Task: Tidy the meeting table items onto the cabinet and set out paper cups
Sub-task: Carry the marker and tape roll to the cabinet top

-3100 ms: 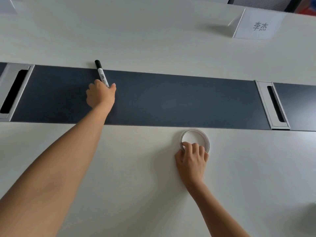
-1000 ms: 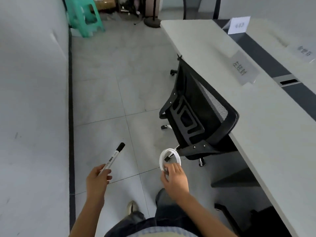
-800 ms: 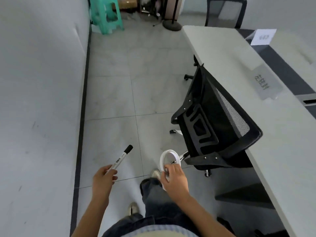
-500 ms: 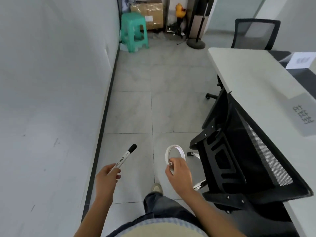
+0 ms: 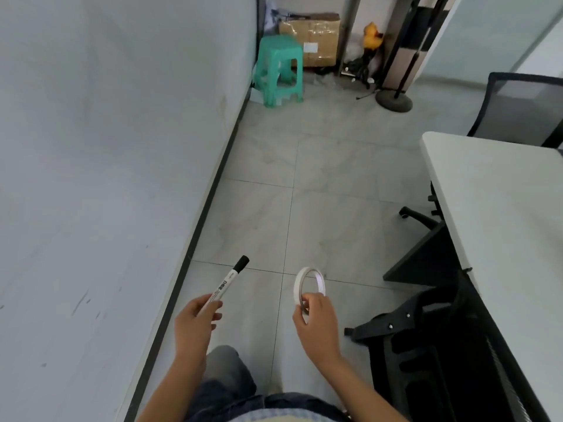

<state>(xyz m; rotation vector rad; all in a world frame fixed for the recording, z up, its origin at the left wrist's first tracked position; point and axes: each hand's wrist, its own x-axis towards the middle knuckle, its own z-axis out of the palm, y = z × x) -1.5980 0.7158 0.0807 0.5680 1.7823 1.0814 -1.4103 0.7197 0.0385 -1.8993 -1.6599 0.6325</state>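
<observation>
- Since half a second earlier, the meeting table (image 5: 499, 208) and black chair (image 5: 441, 345) had slid toward the right edge of view, leaving more floor (image 5: 304, 208) open ahead.
- Wall (image 5: 106, 178) bounded the aisle on the left; a green stool (image 5: 278, 71) stood at its far end (no cabinet was visible).
- Left hand (image 5: 195, 321) pinched the marker (image 5: 227, 284) by its lower barrel, cap forward, clear of the wall.
- Right hand (image 5: 316, 318) pinched the tape roll (image 5: 309, 283) at its rim, upright; both items were probably being carried to the cabinet.

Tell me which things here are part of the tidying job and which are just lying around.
Job: marker in left hand; tape roll in right hand; meeting table.
Lying about: green stool; cardboard box; black chair; stand base.
</observation>
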